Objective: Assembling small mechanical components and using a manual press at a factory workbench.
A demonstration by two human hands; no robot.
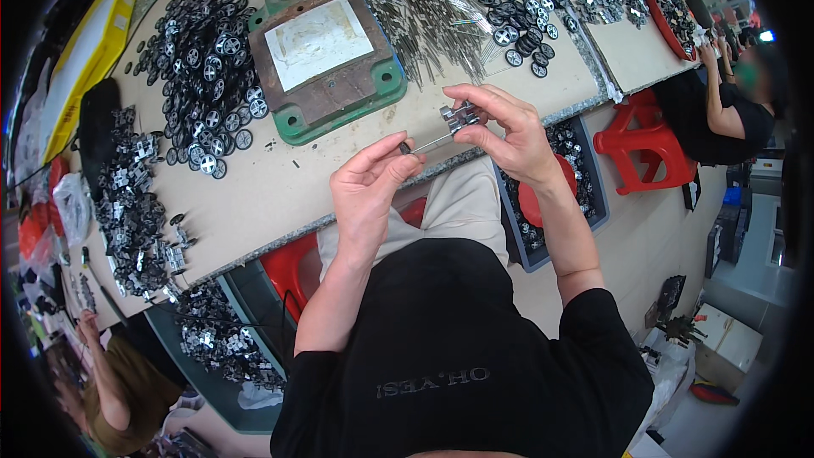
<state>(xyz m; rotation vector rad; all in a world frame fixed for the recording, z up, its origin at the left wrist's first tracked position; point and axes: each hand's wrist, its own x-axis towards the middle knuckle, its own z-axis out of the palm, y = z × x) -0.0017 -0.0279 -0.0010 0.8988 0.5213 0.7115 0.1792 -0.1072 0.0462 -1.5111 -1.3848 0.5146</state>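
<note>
My right hand [515, 137] pinches a small black-and-silver toy chassis part [460, 117] between thumb and fingers. Held in my left hand [366, 182] is a thin metal axle [432, 143], gripped at a small dark wheel [406, 148], seen nearly edge-on, at its end. The axle's other end reaches the underside of the chassis part; whether it has entered a hole is too small to tell. Both hands are above the table's near edge, over my lap.
A green-based press [339, 102] stands ahead, between piled black wheels [199, 76] and loose metal axles [415, 0]. More chassis parts [131, 195] lie at left. Bins [603, 203] flank my legs. People sit at far left and right; a red stool [649, 148] stands right.
</note>
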